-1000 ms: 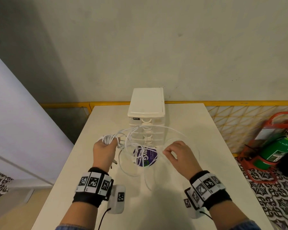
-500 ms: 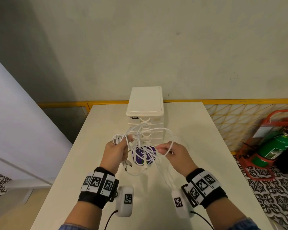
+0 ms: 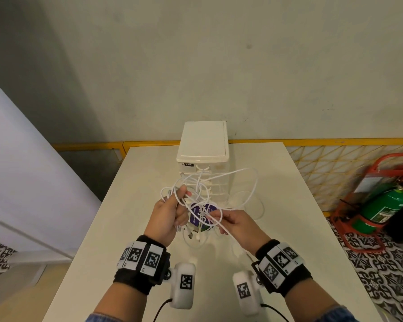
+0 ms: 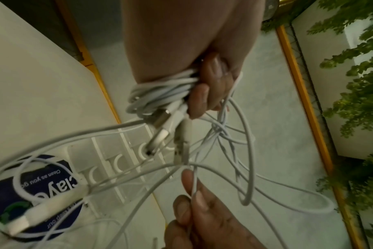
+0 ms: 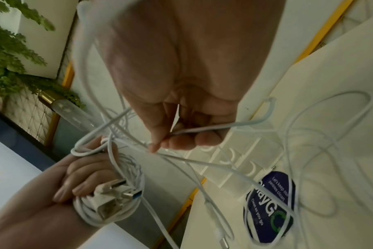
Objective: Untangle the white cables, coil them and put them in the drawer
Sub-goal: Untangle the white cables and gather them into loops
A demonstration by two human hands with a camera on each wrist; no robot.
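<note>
My left hand (image 3: 170, 213) is raised above the table and grips a coiled bundle of white cable (image 4: 160, 91) wound round it, with USB plugs (image 5: 115, 193) hanging from the bundle. My right hand (image 3: 228, 220) pinches a loose strand of white cable (image 5: 202, 129) between thumb and fingers, just right of the left hand. Tangled loops (image 3: 247, 182) spread from both hands in front of the white drawer tower (image 3: 204, 159). Its drawers look closed. More cable lies on the table over a purple round sticker (image 3: 200, 216).
The cream table (image 3: 289, 228) runs back to a grey wall with a yellow rail. A green fire extinguisher (image 3: 382, 205) in a red stand is on the floor at right. A white panel slants at left.
Both hands rose and drew closer together in front of the drawer tower. The right hand took a strand and lifted it, pulling loops up off the table.
</note>
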